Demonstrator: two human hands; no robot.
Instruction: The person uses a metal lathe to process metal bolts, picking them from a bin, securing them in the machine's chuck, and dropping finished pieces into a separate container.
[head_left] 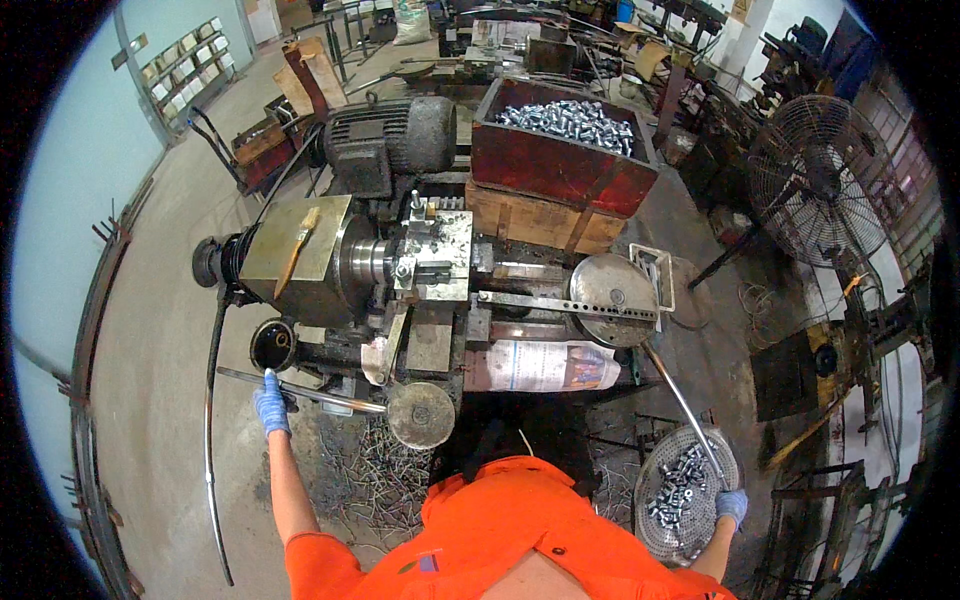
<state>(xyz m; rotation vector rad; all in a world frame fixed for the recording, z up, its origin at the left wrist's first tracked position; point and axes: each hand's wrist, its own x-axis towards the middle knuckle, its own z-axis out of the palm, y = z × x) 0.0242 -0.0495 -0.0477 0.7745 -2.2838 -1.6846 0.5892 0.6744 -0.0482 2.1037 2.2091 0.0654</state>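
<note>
My left hand (271, 404), in a blue glove, is closed at a long metal lever (335, 399), its thumb extended up toward the rim of a black pot (273, 332). That lever runs right to a round metal disc (421, 415). A blue glove covers my right hand (733, 508) too, which is closed at the lower end of another metal rod (676, 390). This rod slants down from a larger disc (612, 300). Beneath it sits a round perforated basket (728, 462) of shiny metal parts (672, 500). The glove partly hides the grip and the basket's edge.
A lathe-like machine (432, 250) stands ahead, with a motor (390, 135) behind and a brush (297, 250) on its cover. A red bin (560, 165) holds many metal parts. Metal scraps (375, 480) litter the floor. A fan (822, 180) stands at right.
</note>
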